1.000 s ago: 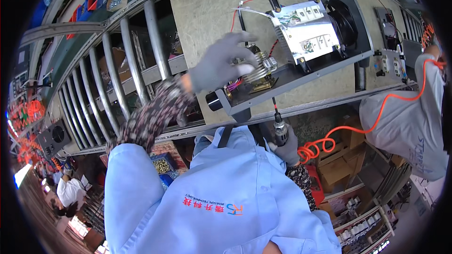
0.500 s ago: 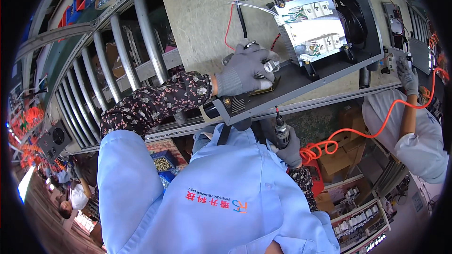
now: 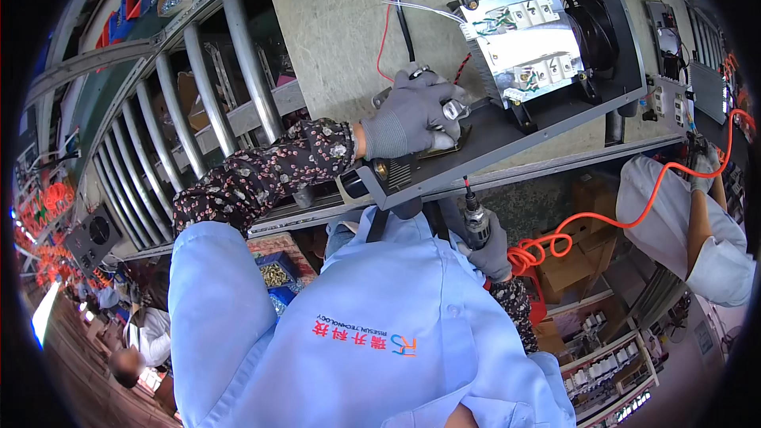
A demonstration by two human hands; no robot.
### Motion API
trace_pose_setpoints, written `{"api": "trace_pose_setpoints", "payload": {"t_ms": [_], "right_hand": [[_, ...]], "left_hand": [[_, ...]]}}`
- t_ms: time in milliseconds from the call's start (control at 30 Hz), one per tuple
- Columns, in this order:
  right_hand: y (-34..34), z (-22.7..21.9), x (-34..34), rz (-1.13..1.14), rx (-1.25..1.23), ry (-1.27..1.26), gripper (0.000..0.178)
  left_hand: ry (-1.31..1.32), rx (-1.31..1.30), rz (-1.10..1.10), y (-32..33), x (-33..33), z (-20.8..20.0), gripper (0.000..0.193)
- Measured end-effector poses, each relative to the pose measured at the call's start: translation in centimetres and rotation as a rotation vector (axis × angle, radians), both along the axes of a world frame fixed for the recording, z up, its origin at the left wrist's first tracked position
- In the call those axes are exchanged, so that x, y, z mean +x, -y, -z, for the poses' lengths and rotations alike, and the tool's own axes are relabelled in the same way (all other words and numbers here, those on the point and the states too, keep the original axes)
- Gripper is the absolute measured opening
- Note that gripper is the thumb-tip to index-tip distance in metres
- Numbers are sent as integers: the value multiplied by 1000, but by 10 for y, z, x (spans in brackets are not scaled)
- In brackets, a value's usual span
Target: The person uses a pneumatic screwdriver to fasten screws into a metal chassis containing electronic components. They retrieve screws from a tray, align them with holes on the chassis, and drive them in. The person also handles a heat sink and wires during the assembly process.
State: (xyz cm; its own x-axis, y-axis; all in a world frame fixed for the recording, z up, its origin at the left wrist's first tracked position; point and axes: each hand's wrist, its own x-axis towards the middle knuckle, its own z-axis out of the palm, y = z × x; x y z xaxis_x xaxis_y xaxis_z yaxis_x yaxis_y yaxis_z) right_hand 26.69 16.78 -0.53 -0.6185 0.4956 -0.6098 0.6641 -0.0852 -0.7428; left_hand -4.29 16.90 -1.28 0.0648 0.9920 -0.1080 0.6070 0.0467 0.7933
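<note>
My left hand (image 3: 411, 117), in a grey glove, reaches over the left end of a dark metal chassis (image 3: 507, 143). Its fingers curl around a part that they mostly cover; shiny metal (image 3: 455, 109) shows beside the fingers. Below the chassis edge, my right hand (image 3: 493, 247), also gloved, grips a power screwdriver (image 3: 476, 220) with its bit pointing up. On the chassis stands a silver-topped block (image 3: 529, 47) with white terminals and black corner brackets, next to a black fan (image 3: 588, 30). Red and white wires (image 3: 420, 9) run from the block area across the bench.
A coiled orange air hose (image 3: 547, 250) stretches right past a co-worker's arm (image 3: 701, 214). Metal rollers (image 3: 252, 63) line the left of the bench (image 3: 333, 16). Blue bins of small fasteners (image 3: 275, 273) sit below, with cardboard boxes (image 3: 575, 257) to the right.
My two hands hold nearly the same places. At the right, the co-worker's hand has drawn down and away from a white-terminal part. A person at far left has shifted.
</note>
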Motion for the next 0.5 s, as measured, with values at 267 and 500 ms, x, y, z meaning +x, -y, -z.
{"api": "trace_pose_setpoints", "payload": {"t_ms": [267,500], "right_hand": [[-2,-5,1,20,-38,-6,68],[-8,-5,10,11,-188,-39,72]], "left_hand": [[-14,14,24,-3,0,-2,8],[-36,50,29,-2,0,-2,7]]}}
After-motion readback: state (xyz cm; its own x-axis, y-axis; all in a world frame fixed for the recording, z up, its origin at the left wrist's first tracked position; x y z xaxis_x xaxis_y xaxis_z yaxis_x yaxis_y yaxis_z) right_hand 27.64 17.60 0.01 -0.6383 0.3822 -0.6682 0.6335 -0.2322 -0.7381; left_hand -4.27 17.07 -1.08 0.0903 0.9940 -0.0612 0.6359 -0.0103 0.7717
